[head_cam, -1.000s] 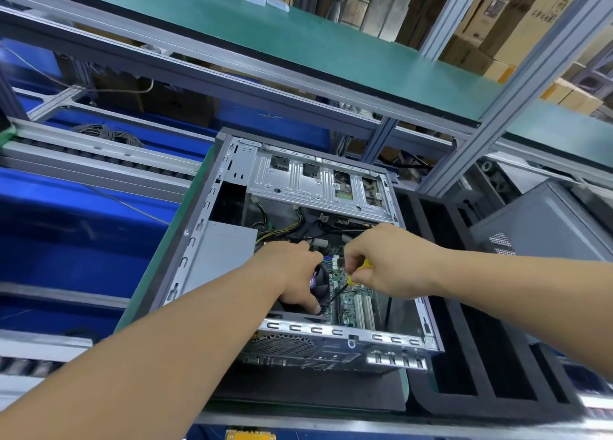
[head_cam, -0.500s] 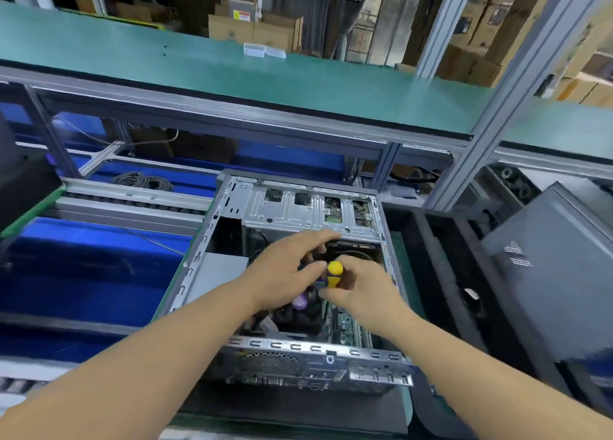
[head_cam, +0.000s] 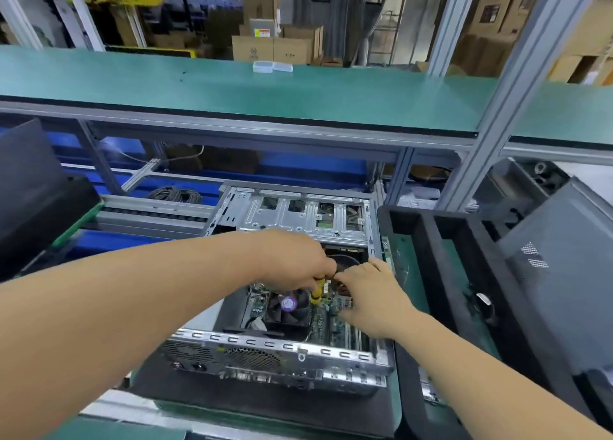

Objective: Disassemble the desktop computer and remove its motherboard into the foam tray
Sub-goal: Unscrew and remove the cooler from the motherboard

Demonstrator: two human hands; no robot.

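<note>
Desktop computer (head_cam: 292, 307): open, on desk (head_cam: 408, 274); motherboard (head_cam: 326, 323) inside. Left hand (head_cam: 295, 260) fingers pinch yellow screwdriver (head_cam: 316, 292). Right hand (head_cam: 371, 293) fingers hidden, state unclear. Foam tray (head_cam: 441, 257) beside. No legible writing.

Bare shiny stamped-metal computer case (head_cam: 292, 219); matt black foam tray (head_cam: 428, 260); smooth matt green desk (head_cam: 232, 91); glossy yellow plastic screwdriver handle (head_cam: 316, 292).
</note>
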